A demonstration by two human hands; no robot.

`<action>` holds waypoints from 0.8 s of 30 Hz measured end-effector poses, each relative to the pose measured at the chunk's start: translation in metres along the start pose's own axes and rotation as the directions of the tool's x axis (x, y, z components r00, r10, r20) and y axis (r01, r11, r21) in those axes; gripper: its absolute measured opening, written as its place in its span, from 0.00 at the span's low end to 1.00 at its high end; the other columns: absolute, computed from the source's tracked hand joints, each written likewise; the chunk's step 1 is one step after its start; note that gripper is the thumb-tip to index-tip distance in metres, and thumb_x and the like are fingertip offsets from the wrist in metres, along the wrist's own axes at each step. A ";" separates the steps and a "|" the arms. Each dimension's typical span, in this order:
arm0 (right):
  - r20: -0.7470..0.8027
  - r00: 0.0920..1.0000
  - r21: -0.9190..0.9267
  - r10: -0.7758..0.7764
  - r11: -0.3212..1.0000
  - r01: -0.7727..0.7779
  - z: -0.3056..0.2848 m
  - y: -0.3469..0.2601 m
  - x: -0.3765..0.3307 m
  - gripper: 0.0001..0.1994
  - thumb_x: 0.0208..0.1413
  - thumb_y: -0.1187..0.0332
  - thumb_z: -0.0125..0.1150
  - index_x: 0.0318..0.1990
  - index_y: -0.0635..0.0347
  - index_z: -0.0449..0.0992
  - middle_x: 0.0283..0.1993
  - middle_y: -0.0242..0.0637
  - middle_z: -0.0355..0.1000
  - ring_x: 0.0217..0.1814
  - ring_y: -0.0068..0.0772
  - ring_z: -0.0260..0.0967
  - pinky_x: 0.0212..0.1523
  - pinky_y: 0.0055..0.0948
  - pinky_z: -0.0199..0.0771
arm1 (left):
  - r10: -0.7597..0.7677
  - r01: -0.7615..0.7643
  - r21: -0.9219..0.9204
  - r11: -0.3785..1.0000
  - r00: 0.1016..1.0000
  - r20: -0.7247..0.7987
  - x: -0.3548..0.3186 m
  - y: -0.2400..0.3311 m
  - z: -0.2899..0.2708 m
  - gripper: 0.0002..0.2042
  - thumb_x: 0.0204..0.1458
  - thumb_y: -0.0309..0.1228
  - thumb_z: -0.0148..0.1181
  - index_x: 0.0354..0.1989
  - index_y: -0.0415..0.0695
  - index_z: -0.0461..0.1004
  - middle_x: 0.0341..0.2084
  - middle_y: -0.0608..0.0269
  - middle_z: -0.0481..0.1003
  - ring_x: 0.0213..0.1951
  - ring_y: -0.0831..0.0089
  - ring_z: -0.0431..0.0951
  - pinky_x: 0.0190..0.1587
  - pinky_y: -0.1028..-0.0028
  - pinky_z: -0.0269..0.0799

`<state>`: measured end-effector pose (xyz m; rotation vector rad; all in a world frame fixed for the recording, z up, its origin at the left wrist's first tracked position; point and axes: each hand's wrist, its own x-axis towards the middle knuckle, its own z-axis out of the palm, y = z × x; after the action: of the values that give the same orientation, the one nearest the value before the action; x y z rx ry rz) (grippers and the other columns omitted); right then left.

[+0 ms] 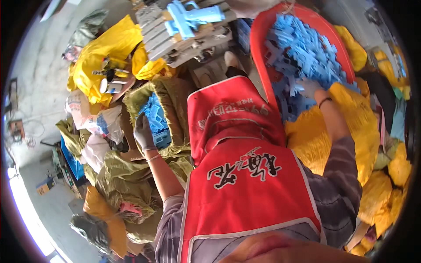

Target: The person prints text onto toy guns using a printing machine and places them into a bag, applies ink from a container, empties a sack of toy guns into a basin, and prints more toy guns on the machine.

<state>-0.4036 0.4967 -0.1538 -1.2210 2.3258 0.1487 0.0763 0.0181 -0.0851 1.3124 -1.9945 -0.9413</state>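
My left hand (144, 132), in a grey glove, is at the near-left rim of an olive woven sack (174, 98). Its fingers are stretched out beside the light-blue plastic pieces (154, 115) inside, and I see nothing held in them. On the right, a big red tub (258, 48) is heaped with similar blue plastic parts (309, 48). My right hand (310, 87), also gloved, reaches over the tub's near side into the heap. Its fingers are closed on a pale-blue plastic piece (296, 89), partly hidden among the others.
A light-blue toy gun (193, 18) lies on a grey slatted wooden stand (160, 41) ahead. Yellow sacking (333, 127) drapes by the tub's near edge. Yellow bags (105, 48) and white bags (98, 118) crowd the left. A red apron (245, 184) covers my front.
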 end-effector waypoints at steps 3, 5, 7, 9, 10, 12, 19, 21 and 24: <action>-0.009 0.996 0.070 0.087 0.994 -0.086 -0.024 -0.016 0.002 0.21 0.56 0.62 0.55 0.57 0.56 0.68 0.49 0.46 0.71 0.47 0.44 0.70 0.49 0.36 0.70 | 0.005 -0.010 -0.132 0.991 0.999 -0.043 0.005 0.032 0.007 0.13 0.57 0.28 0.54 0.47 0.35 0.75 0.42 0.59 0.78 0.44 0.76 0.76 0.49 0.76 0.70; -0.001 0.962 0.769 0.272 0.616 -0.173 -0.035 -0.023 0.005 0.22 0.60 0.55 0.52 0.56 0.59 0.68 0.41 0.38 0.72 0.35 0.29 0.70 0.38 0.27 0.70 | 0.162 -0.164 -0.047 0.985 0.986 -0.048 0.009 0.061 0.007 0.13 0.57 0.27 0.55 0.47 0.33 0.74 0.41 0.58 0.78 0.43 0.76 0.76 0.49 0.76 0.70; -0.057 0.930 0.956 0.363 0.289 -0.054 -0.034 -0.027 0.009 0.23 0.63 0.50 0.47 0.55 0.57 0.67 0.39 0.32 0.71 0.31 0.19 0.68 0.32 0.19 0.65 | 0.198 -0.202 -0.060 0.978 0.978 -0.068 0.017 0.081 0.012 0.13 0.57 0.28 0.55 0.47 0.33 0.74 0.40 0.58 0.79 0.41 0.75 0.77 0.47 0.75 0.71; -0.175 0.917 0.982 0.359 -0.008 0.191 -0.040 -0.046 0.006 0.23 0.63 0.48 0.47 0.55 0.55 0.67 0.41 0.30 0.71 0.35 0.19 0.68 0.33 0.17 0.65 | 0.335 -0.339 -0.063 0.939 0.940 -0.065 0.023 0.109 0.017 0.13 0.56 0.28 0.56 0.46 0.34 0.75 0.40 0.57 0.79 0.41 0.75 0.77 0.46 0.75 0.72; -0.223 0.908 0.964 0.354 -0.057 0.259 -0.045 -0.059 0.007 0.23 0.62 0.48 0.47 0.55 0.55 0.67 0.42 0.30 0.71 0.37 0.20 0.68 0.33 0.18 0.66 | 0.352 -0.355 -0.099 0.929 0.935 -0.047 0.029 0.119 0.020 0.13 0.55 0.29 0.56 0.46 0.36 0.75 0.40 0.58 0.79 0.41 0.75 0.78 0.45 0.75 0.72; -0.303 0.898 0.887 0.320 -0.248 0.388 -0.051 -0.082 0.004 0.23 0.62 0.48 0.48 0.55 0.54 0.66 0.46 0.31 0.70 0.41 0.22 0.68 0.36 0.20 0.68 | 0.430 -0.435 -0.073 0.898 0.900 -0.066 0.038 0.141 0.028 0.12 0.55 0.29 0.57 0.46 0.37 0.76 0.39 0.57 0.79 0.41 0.73 0.79 0.45 0.74 0.72; -0.387 0.870 0.789 0.306 -0.378 0.484 -0.063 -0.137 -0.011 0.21 0.61 0.52 0.52 0.55 0.56 0.66 0.49 0.33 0.69 0.47 0.26 0.68 0.44 0.26 0.67 | 0.663 -0.664 0.046 0.747 0.748 0.025 0.060 0.227 0.059 0.14 0.51 0.33 0.61 0.46 0.43 0.76 0.40 0.56 0.78 0.40 0.64 0.78 0.44 0.69 0.72; -0.389 0.868 0.787 0.308 -0.378 0.487 -0.064 -0.141 -0.020 0.21 0.61 0.54 0.52 0.55 0.57 0.66 0.50 0.33 0.69 0.47 0.27 0.68 0.44 0.26 0.67 | 0.673 -0.675 0.070 0.734 0.738 0.059 0.074 0.234 0.070 0.16 0.50 0.35 0.63 0.47 0.45 0.76 0.39 0.56 0.78 0.40 0.62 0.78 0.43 0.69 0.73; -0.386 0.864 0.815 0.324 -0.318 0.484 -0.066 -0.143 -0.030 0.20 0.62 0.56 0.51 0.56 0.58 0.65 0.51 0.34 0.68 0.49 0.27 0.68 0.45 0.28 0.67 | 0.608 -0.633 0.018 0.774 0.750 0.259 0.077 0.257 0.081 0.20 0.46 0.36 0.65 0.48 0.46 0.74 0.41 0.54 0.77 0.40 0.59 0.78 0.42 0.68 0.73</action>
<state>-0.3009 0.4133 -0.0627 -0.2970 1.4019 -2.1217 -0.1501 0.0358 0.0788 0.4938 -2.4605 -0.6859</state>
